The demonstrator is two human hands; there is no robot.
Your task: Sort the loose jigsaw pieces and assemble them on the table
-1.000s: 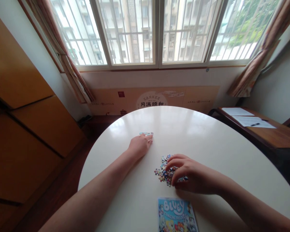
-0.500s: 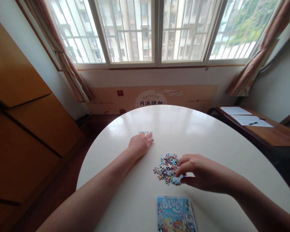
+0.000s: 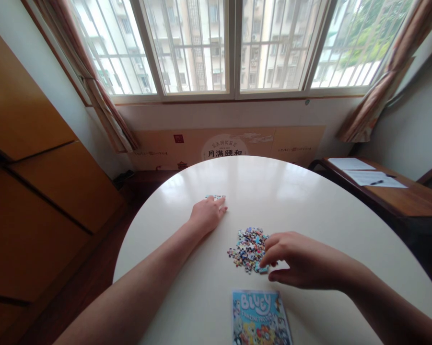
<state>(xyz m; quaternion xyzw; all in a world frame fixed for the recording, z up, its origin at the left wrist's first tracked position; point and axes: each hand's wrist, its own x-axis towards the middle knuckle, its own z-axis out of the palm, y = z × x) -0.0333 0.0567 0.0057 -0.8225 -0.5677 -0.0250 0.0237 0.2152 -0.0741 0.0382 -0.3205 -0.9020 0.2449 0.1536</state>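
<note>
A loose heap of small colourful jigsaw puzzle pieces (image 3: pixel 250 249) lies on the white round table (image 3: pixel 291 191). My right hand (image 3: pixel 291 258) is at the heap's right edge, fingers bent over the pieces and thumb apart from them. Nothing shows between that thumb and those fingers. Farther off, my left hand (image 3: pixel 207 212) rests on the tabletop with its fingers stretched out against a short row of puzzle pieces (image 3: pixel 218 197); the fingers partly hide this row. Close to me lies a blue picture box or booklet (image 3: pixel 261 318) lettered "Bluey".
At the right, a brown wooden desk (image 3: pixel 413 199) holds papers (image 3: pixel 374 178) with a dark pen-like object on them. An orange-brown cabinet (image 3: pixel 39 191) stands on the left. Beyond the table are a printed cardboard panel (image 3: pixel 259 143) and barred windows.
My right hand has shifted slightly down at the heap, and its thumb and fingers have spread a little. My left hand stays at the row of pieces.
</note>
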